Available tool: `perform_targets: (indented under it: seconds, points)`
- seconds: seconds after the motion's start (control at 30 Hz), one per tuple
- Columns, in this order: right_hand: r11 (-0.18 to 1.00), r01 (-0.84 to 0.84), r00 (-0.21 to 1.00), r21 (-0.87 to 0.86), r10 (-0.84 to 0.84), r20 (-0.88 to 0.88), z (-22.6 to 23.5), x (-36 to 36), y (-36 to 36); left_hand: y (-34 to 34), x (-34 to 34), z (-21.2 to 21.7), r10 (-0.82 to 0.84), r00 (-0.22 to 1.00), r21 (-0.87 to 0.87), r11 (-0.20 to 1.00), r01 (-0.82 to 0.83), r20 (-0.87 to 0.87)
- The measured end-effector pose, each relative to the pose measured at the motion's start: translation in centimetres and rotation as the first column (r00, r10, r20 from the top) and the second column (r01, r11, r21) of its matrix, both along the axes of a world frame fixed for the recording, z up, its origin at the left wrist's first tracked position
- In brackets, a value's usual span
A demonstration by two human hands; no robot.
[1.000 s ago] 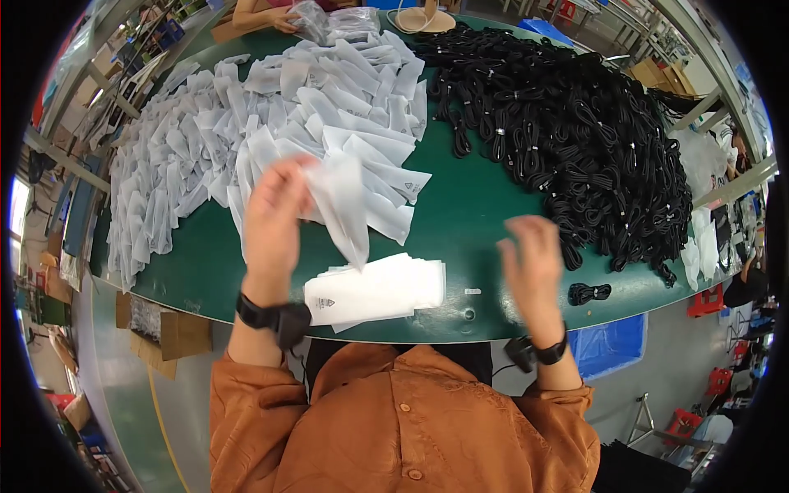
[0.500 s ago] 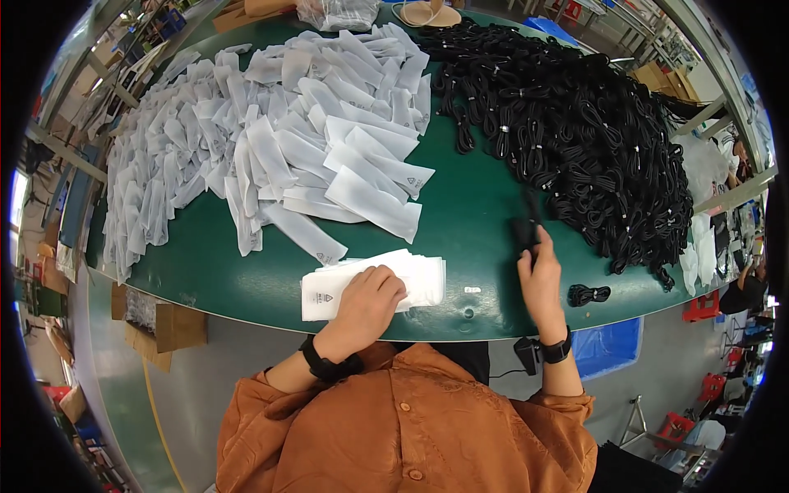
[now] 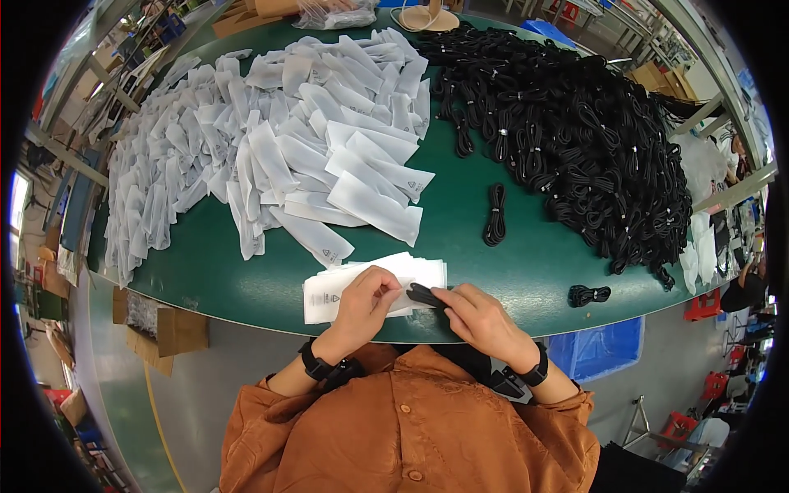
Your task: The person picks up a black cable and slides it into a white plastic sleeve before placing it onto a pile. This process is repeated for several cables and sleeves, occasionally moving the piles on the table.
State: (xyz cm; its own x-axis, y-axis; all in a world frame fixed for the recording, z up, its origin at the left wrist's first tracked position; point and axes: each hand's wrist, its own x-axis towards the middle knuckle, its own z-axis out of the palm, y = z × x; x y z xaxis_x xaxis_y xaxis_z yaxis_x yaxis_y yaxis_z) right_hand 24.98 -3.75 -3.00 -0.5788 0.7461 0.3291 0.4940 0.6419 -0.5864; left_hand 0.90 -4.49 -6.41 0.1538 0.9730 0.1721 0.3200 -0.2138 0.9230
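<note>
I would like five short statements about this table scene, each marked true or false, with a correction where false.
1. The right hand holds a black cable bundle at the white bags. True.
2. The left hand rests on the small stack of white bags at the near table edge. True.
3. The big pile of black cables lies on the person's left. False: it lies on the right; the spread of white bags is on the left.
4. The table is red. False: it is green.
5. One coiled cable lies alone on the table, apart from the pile. True.
</note>
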Motion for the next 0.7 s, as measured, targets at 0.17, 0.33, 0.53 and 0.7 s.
perform_targets:
  seconds: [0.17,0.33,0.53,0.7]
  points:
    - [0.926,-0.038,0.998,-0.376,0.014,-0.067,-1.1,0.0,0.1,0.2,0.1,0.3,-0.178,0.952,0.288,0.925,0.249,-0.250]
    - [0.897,-0.035,0.977,-0.440,-0.063,-0.205,-1.6,-0.5,0.5,0.6,0.3,1.6,-0.188,0.952,0.288,0.923,0.255,-0.240]
    - [0.983,-0.155,0.959,-0.094,0.127,-0.255,-1.1,-1.6,1.2,2.0,-0.9,3.5,-0.106,0.986,0.197,0.972,0.130,-0.129]
    - [0.997,-0.061,0.951,-0.038,0.047,-0.304,0.9,-2.7,2.9,3.4,-3.5,5.5,-0.096,0.995,0.087,0.992,0.095,0.008]
